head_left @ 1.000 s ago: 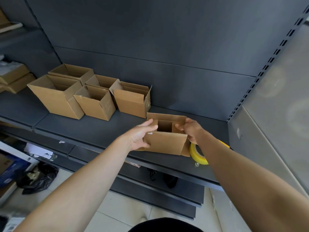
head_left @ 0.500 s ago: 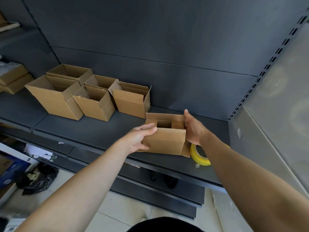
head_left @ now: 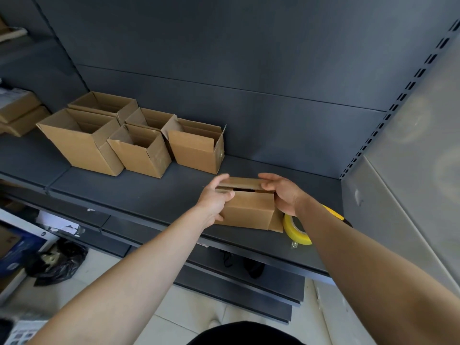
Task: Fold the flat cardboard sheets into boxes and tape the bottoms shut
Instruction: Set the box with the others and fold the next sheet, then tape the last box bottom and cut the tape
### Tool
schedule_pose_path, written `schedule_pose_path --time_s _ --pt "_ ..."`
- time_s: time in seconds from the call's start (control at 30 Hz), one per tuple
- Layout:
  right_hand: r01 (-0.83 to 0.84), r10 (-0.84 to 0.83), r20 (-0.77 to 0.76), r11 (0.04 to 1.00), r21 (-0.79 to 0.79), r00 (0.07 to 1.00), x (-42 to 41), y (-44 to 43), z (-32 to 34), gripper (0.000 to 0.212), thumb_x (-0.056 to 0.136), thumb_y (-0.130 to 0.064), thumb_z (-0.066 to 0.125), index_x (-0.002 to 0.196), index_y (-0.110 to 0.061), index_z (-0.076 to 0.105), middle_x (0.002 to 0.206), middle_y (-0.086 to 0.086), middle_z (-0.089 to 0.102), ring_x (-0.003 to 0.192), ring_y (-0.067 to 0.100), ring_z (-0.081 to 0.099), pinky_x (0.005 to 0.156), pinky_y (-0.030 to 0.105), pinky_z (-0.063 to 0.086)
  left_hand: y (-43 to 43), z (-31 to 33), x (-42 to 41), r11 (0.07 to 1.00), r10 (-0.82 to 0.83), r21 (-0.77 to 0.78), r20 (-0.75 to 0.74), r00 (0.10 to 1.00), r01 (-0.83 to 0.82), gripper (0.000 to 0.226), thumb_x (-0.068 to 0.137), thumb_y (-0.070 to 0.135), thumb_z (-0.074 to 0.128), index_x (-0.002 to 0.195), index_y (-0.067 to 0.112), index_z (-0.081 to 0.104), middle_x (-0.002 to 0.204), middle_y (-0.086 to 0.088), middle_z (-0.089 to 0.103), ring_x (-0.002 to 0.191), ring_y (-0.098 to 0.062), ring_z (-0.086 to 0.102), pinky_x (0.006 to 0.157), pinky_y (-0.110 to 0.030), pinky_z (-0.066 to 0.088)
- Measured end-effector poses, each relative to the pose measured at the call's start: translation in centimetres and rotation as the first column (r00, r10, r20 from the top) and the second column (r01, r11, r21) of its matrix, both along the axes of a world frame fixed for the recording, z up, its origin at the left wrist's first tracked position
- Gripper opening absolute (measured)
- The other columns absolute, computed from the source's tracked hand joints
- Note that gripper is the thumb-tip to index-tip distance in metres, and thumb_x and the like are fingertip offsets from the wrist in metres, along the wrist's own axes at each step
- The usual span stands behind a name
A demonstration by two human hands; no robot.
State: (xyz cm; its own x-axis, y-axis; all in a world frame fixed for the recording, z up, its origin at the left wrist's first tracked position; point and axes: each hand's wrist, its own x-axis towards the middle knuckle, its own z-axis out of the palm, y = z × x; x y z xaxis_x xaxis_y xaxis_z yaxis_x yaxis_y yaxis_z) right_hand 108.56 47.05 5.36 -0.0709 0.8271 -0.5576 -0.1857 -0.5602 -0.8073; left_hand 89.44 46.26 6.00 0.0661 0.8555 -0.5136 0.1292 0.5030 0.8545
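Box (head_left: 246, 210) on shelf (head_left: 139, 192), near front edge, at about 5 o'clock of the frame's centre. Its upper flaps (head_left: 242, 182) are folded almost flat, with a dark slit open between them; no tape visible on that seam. Left hand (head_left: 215, 199) grips the box's left end at 9 o'clock, thumb over the near flap, fingers curled down the side. Right hand (head_left: 285, 195) clasps the right end at 3 o'clock, fingers laid across the far flap. Yellow tape (head_left: 295, 230) lies just beside the box at 4 o'clock, untouched. Five made boxes (head_left: 139, 150) stand open-topped in a cluster at 10 o'clock, well apart; their bottoms are hidden, so taping there is only presumed. Brown packs (head_left: 17, 113) at far 9 o'clock; cannot tell whether these are flat sheets. Judgement: this box is formed and is mid flap-closing. Left to do: shut the slit, tape the seam, turn it over, set it with the others.
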Motion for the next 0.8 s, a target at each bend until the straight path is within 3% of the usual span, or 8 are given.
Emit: schedule_pose_path --time_s 0.17,0.37,0.5,0.57,0.6,0.67,0.73,0.8 --pt "-0.01 0.01 0.149 1.0 0.0 0.989 -0.4 0.3 -0.3 0.043 0.092 0.004 0.052 0.129 -0.016 0.055 0.124 0.013 0.057 0.109 0.029 0.058 0.089 0.036 0.05 0.0 0.4 0.3 1.0 0.014 -0.023 -0.067 0.998 -0.016 0.023 0.09 0.015 0.063 0.099 0.036 0.067 0.117 0.001 0.052 0.097 -0.023 0.05 0.08 -0.057 0.052" --pt "-0.018 0.015 0.18 1.0 0.012 0.983 -0.3 0.2 -0.4 0.037 0.091 0.003 0.054 0.122 -0.017 0.06 0.12 0.012 0.06 0.101 0.024 0.061 0.078 0.03 0.052 0.6 0.6 0.8 0.994 0.089 -0.066 -0.053 0.995 -0.093 0.011 0.081 0.019 0.07 0.091 0.023 0.069 0.098 0.005 0.06 0.082 -0.013 0.05 0.079 -0.046 0.04" --pt "0.09 -0.102 0.15 0.993 0.081 0.983 1.7 -0.5 -0.6 0.031 0.096 -0.003 0.045 0.122 -0.012 0.06 0.124 0.007 0.062 0.116 0.022 0.056 0.105 0.037 0.041 1.4 0.0 1.6 0.987 0.158 0.063 -0.142 0.977 -0.15 0.012 0.079 0.007 0.072 0.086 0.016 0.068 0.101 0.003 0.065 0.09 -0.015 0.058 0.076 -0.026 0.04" --pt "0.116 -0.149 0.311 0.986 0.122 0.939 3.8 -1.2 -0.2 0.031 0.093 0.004 0.039 0.11 -0.005 0.062 0.117 0.011 0.065 0.113 0.024 0.059 0.1 0.034 0.045 1.8 -0.3 1.7 0.987 0.147 0.083 -0.173 0.974 -0.134 0.012 0.078 0.006 0.072 0.083 0.016 0.067 0.101 0.003 0.065 0.09 -0.015 0.057 0.075 -0.025 0.039" --pt "0.019 -0.076 0.488 0.993 0.121 0.87 4.9 -1.6 0.2 0.032 0.089 0.008 0.038 0.105 -0.003 0.064 0.113 0.013 0.066 0.112 0.025 0.06 0.096 0.031 0.046 1.9 -0.5 1.7 0.988 0.138 0.091 -0.184 0.973 -0.123 0.012 0.078 0.006 0.072 0.082 0.017 0.067 0.1 0.004 0.064 0.09 -0.014 0.057 0.074 -0.025 0.038" --pt "-0.324 0.269 0.776 0.942 -0.089 0.571 6.6 -2.5 0.6 0.037 0.083 0.013 0.044 0.109 -0.003 0.067 0.118 0.01 0.064 0.117 0.024 0.056 0.097 0.029 0.042 2.2 -0.8 1.6 0.989 0.124 0.106 -0.206 0.971 -0.104 0.013 0.078 0.006 0.072 0.079 0.018 0.066 0.098 0.005 0.062 0.088 -0.014 0.054 0.074 -0.024 0.038" --pt "-0.499 0.57 0.774 0.773 -0.391 0.276 7.5 -3.2 0.7 0.043 0.082 0.006 0.051 0.118 -0.012 0.066 0.126 0.002 0.059 0.123 0.021 0.049 0.102 0.03 0.037 2.4 -0.9 1.7 0.989 0.106 0.121 -0.234 0.966 -0.079 0.014 0.078 0.006 0.072 0.078 0.018 0.066 0.097 0.006 0.06 0.088 -0.014 0.053 0.074 -0.025 0.037" --pt "-0.537 0.719 0.676 0.639 -0.551 0.161 7.6 -3.6 0.4 0.03 0.082 -0.009 0.061 0.11 -0.019 0.067 0.117 -0.004 0.059 0.115 0.018 0.05 0.096 0.029 0.039 2.6 -0.8 1.7 0.991 0.087 0.125 -0.257 0.962 -0.056 0.014 0.078 0.006 0.073 0.077 0.017 0.065 0.094 0.006 0.059 0.086 -0.014 0.052 0.073 -0.025 0.037"
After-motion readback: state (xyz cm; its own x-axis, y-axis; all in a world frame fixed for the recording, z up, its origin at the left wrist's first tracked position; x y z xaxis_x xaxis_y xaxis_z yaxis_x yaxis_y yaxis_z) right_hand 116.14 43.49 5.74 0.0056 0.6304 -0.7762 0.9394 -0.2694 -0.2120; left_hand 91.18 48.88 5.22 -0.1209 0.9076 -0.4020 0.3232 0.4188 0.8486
